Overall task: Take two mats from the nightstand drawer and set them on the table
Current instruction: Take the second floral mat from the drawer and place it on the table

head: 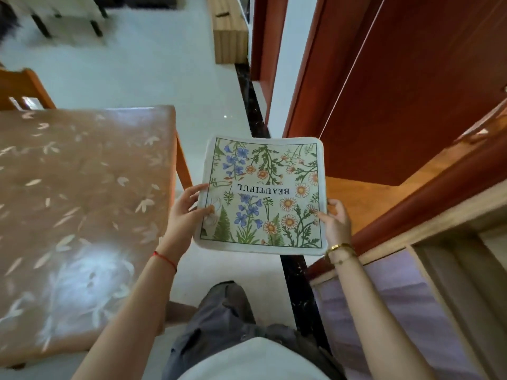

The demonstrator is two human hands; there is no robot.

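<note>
A square mat (pixel 263 196) printed with flowers and the word BEAUTIFUL is held flat in the air over the floor, in front of me. My left hand (pixel 186 209) grips its left edge, thumb on top. At the mat's right edge my right hand (pixel 336 218) pinches it. Whether a second mat lies under the top one cannot be told. The table (pixel 82 215), covered with a brown leaf-patterned cloth, stands to the left, its right edge just beside my left hand. No nightstand or drawer is in view.
An open red-brown door (pixel 406 91) and its frame stand on the right. A bed (pixel 397 311) with purple bedding lies at the lower right. Behind the table is a wooden chair (pixel 22 89). A light wooden bench (pixel 229 31) sits further back on the white floor.
</note>
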